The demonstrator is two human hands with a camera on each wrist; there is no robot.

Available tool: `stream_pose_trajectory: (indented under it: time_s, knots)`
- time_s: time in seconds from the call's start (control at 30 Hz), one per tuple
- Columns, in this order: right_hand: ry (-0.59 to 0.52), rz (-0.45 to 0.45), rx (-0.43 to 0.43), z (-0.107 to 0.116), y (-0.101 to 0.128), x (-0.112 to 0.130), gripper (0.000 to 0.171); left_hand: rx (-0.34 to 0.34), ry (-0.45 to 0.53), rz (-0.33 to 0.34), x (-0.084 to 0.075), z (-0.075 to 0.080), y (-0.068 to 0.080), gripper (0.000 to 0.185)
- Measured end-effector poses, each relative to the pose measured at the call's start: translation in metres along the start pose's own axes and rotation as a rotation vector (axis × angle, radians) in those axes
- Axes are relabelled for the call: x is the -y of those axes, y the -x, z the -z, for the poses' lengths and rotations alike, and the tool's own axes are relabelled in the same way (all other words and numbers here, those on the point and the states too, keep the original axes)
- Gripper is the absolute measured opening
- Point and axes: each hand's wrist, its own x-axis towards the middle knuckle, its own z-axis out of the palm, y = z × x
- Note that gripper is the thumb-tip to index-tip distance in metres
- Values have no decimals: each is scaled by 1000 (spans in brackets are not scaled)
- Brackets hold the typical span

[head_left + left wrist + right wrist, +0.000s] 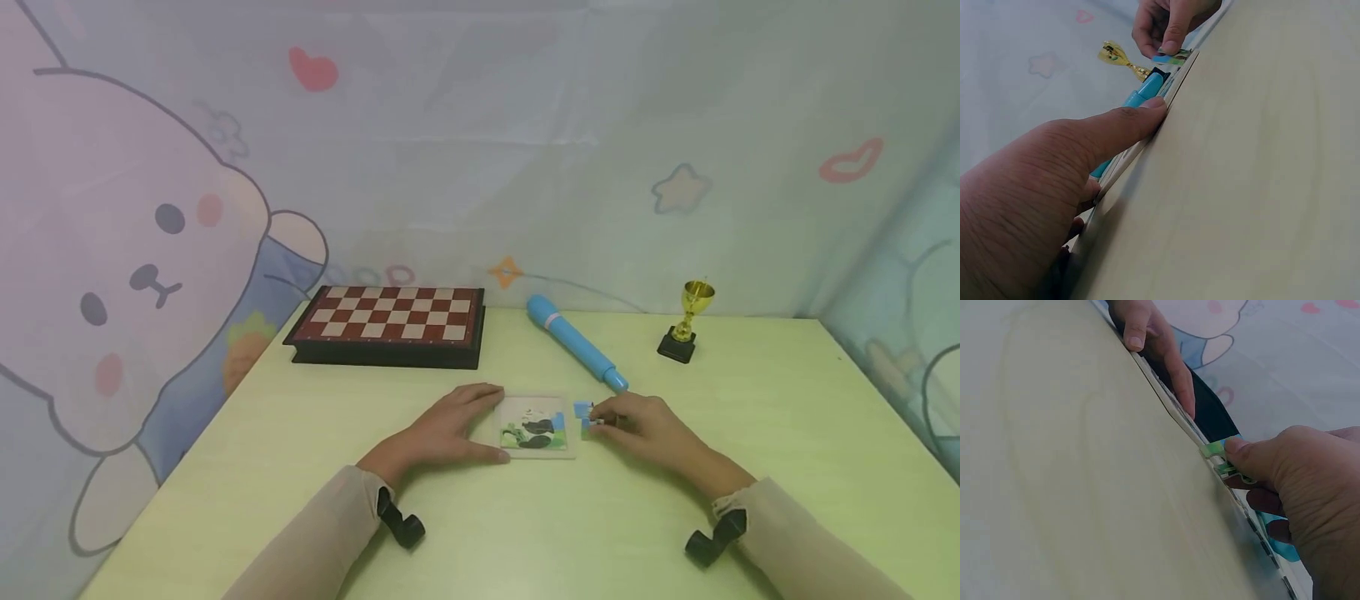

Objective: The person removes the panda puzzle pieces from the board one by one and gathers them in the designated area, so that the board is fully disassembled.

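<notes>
A pale puzzle tray (540, 455) lies on the table, partly filled with a picture in black, white, green and blue. My left hand (442, 429) holds the tray by its left side, thumb at the near corner and fingers at the far corner. Just right of the tray, my right hand (643, 427) pinches a small blue-and-green jigsaw piece (1213, 449) between thumb and fingers. The fingers cover part of that piece; whether a second piece lies under it I cannot tell.
Behind the left hand sits a red-and-white chessboard box (386, 350). A blue pen-shaped toy (577, 343) lies beyond the tray, and a small gold trophy (684, 325) stands farther right. A printed cloth (465, 183) hangs along the table's back edge.
</notes>
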Motion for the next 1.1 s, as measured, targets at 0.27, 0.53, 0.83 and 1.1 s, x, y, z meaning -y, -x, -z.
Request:
stream_pose_trajectory:
  time_s: [0.27,0.53,0.83,1.1]
  knots:
    - [19,53,46,-2,0,2,21,0,-4,1,0,-1,0,102]
    - [82,17,48,-2,-3,5,16,0,-11,1,0,1,-1,101]
    - [103,28,40,-3,-4,3,15,4,-13,1,1,-1,-2,102]
    - [143,15,54,-2,-4,5,16,3,-9,-2,1,-1,-1,102]
